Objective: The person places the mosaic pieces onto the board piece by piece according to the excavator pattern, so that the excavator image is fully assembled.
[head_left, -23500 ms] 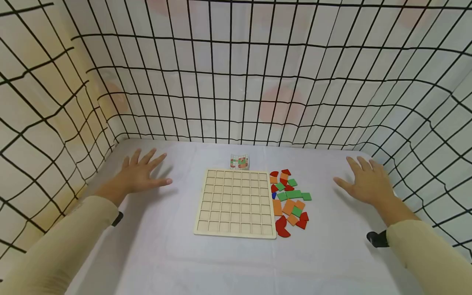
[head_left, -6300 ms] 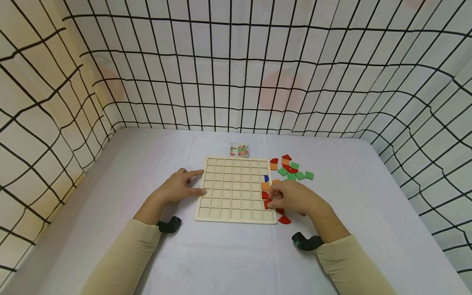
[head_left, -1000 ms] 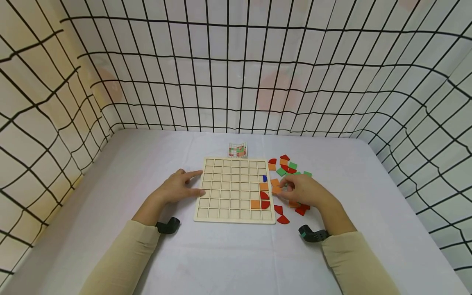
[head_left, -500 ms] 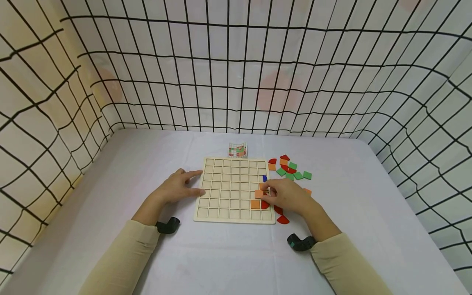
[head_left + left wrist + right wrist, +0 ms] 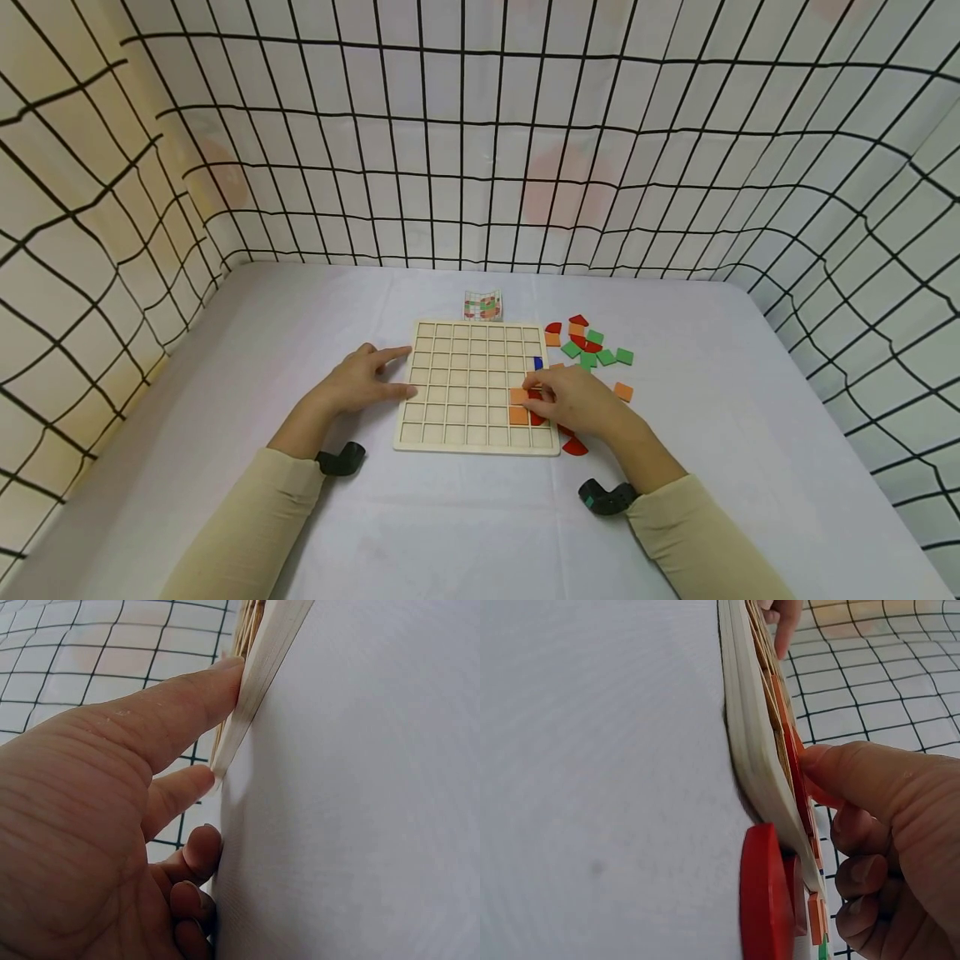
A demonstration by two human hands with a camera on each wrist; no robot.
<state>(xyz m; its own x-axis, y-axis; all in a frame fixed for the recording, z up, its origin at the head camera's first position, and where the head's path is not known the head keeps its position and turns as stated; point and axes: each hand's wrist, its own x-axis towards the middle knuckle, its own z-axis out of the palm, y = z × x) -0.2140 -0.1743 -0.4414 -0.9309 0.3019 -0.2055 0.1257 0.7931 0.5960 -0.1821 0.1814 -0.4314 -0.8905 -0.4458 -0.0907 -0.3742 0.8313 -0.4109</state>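
Shifted toward nine o'clock, the orange tile (image 5: 518,397) is lying at nine o'clock of your right hand (image 5: 576,398), its fingertips pinching it; your left hand (image 5: 363,379), thumb and forefinger spread, is touching the board (image 5: 459,380).

I read the gridded board (image 5: 468,379) as pale wood, matt and bare-looking, its edge smooth in my right wrist view. The red piece (image 5: 765,896) low there looks smooth and satiny — painted wood or plastic, I can't tell. The tablecloth (image 5: 480,517) is matt, faintly textured fabric, lightly creased; the sleeves (image 5: 240,525), matt cloth; the wrist cameras (image 5: 342,459), black plastic; the card (image 5: 483,305), paper-like.
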